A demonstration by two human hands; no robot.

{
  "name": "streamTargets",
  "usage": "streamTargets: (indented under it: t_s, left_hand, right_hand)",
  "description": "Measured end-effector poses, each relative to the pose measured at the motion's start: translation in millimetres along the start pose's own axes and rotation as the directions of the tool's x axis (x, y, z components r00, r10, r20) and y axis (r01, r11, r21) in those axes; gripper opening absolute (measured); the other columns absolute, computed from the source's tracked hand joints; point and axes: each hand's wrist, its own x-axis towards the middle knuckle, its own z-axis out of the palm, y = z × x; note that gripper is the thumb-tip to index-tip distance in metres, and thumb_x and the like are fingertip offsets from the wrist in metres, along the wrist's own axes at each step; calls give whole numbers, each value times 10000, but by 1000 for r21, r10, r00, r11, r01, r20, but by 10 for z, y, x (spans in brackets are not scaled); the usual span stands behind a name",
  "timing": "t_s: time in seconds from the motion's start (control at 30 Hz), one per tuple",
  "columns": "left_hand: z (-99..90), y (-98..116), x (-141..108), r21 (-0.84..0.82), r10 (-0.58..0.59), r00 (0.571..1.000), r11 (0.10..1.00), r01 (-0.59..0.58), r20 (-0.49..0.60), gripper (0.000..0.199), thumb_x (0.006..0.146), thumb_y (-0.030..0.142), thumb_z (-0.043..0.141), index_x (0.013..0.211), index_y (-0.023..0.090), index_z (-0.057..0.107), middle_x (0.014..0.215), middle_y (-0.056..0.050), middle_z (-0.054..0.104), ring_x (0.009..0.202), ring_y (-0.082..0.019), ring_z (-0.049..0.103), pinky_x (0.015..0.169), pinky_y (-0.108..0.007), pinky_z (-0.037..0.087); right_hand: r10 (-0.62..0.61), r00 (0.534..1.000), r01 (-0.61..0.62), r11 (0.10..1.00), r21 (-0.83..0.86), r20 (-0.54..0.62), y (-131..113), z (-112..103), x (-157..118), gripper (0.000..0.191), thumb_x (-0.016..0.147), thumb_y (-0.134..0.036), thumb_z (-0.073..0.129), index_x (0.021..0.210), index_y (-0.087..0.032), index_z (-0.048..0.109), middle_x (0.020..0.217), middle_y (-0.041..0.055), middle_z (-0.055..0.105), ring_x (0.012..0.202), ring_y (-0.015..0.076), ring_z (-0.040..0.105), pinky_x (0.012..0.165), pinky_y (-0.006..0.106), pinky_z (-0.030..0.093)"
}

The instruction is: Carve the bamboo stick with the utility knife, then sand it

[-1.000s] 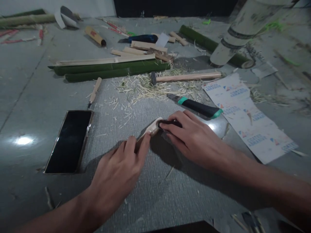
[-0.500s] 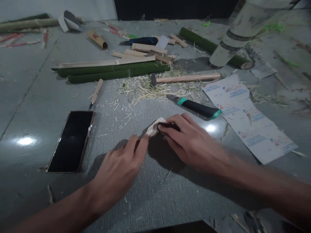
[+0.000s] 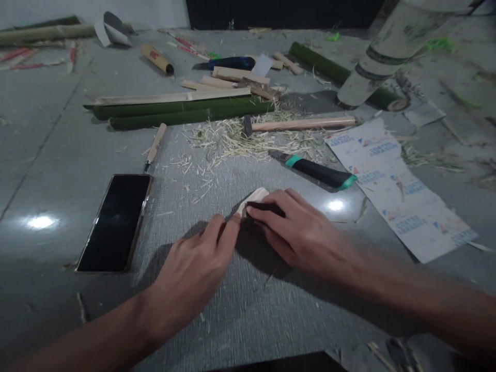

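Note:
A short pale piece of bamboo [image 3: 256, 196] lies on the grey textured surface, its near end pinched under the fingers of my left hand [image 3: 203, 253]. My right hand [image 3: 296, 227] is closed on a dark folded piece of sandpaper [image 3: 267, 207] and presses it against the pale piece. My right fingers partly cover the sandpaper. Beyond my hands lies a cutter knife [image 3: 315, 171] with a black and teal handle. To the right rests a torn sheet of sandpaper [image 3: 403, 191], its printed white back facing up.
A phone [image 3: 116, 222] lies at the left, below a small wooden-handled tool [image 3: 156, 144]. Farther off are a hammer [image 3: 302, 124] on pale shavings [image 3: 228, 142], green bamboo strips [image 3: 186, 113], a blue-handled tool [image 3: 230, 63] and a green bamboo pole [image 3: 321, 64].
My right hand has slid the sandpaper slightly left and down along the bamboo piece, showing more of its far end. My left hand keeps its grip.

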Motion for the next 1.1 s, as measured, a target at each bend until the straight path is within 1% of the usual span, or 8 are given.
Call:
streamTargets:
  t_s: [0.17,0.33,0.47,0.63,0.7,0.87,1.0,1.1]
  left_hand:
    - [19,0,0,-4,-5,1000,1000,5,-9,391,1014,91,521,1405,98,533,1003,-81,702,547,-186,669,410,-314,550]
    - [25,-4,3,-37,-5,1000,999,4,-13,428,997,63,531,1423,94,511,1015,-81,699,598,-215,704,443,-349,590]
    - [27,-18,-5,-36,-13,1000,999,13,14,425,996,69,537,1417,123,518,1000,-67,691,582,-218,697,423,-355,580]
    - [36,-24,-7,-82,-24,1000,996,25,13,446,1009,76,509,1451,131,480,1025,-67,691,599,-214,701,459,-359,597]
    - [36,-25,-10,-104,-27,999,994,29,17,450,1014,79,500,1460,133,473,1040,-69,693,614,-217,708,478,-368,609]
    - [28,-15,0,-62,-30,999,998,31,17,400,1018,93,496,1415,129,526,1006,-66,695,562,-210,685,421,-356,576]
    - [29,-9,9,-41,-16,1000,999,17,16,409,1022,102,499,1430,114,519,1012,-78,701,573,-208,692,429,-344,575]
    - [29,-9,-2,-33,-9,1000,999,10,9,391,1027,104,491,1416,114,533,995,-81,707,563,-193,680,422,-317,552]
  right_hand:
    - [65,997,-67,996,-57,-45,72,17,-17,303,1025,-236,572,1302,-154,666,1138,142,640,1018,284,624,865,480,592]
    - [-3,1000,3,999,-53,0,16,24,-14,327,1029,-175,509,1321,-160,655,1172,154,642,1065,292,641,839,451,612]
    - [91,996,-93,985,-144,-24,48,2,-23,330,1047,-258,516,1345,-186,637,1181,146,645,967,273,674,772,427,613]
    - [57,998,-56,996,-64,15,1,-17,-14,318,1053,-235,481,1318,-176,645,1197,158,637,1032,282,665,793,414,608]
    - [64,998,-63,997,-54,27,16,-14,-21,312,1049,-238,496,1319,-191,645,1184,149,632,1012,276,662,791,418,607]
    - [103,994,-105,993,-55,-41,87,23,-67,352,1024,-187,523,1363,-193,618,1178,140,621,983,261,663,818,425,604]
    - [45,999,-45,999,21,2,62,50,-77,363,1037,-186,500,1386,-192,600,1201,138,620,981,245,664,803,402,611]
    - [88,995,-88,996,1,-48,49,51,-69,333,1044,-212,503,1354,-185,623,1173,134,624,959,248,668,799,424,614]
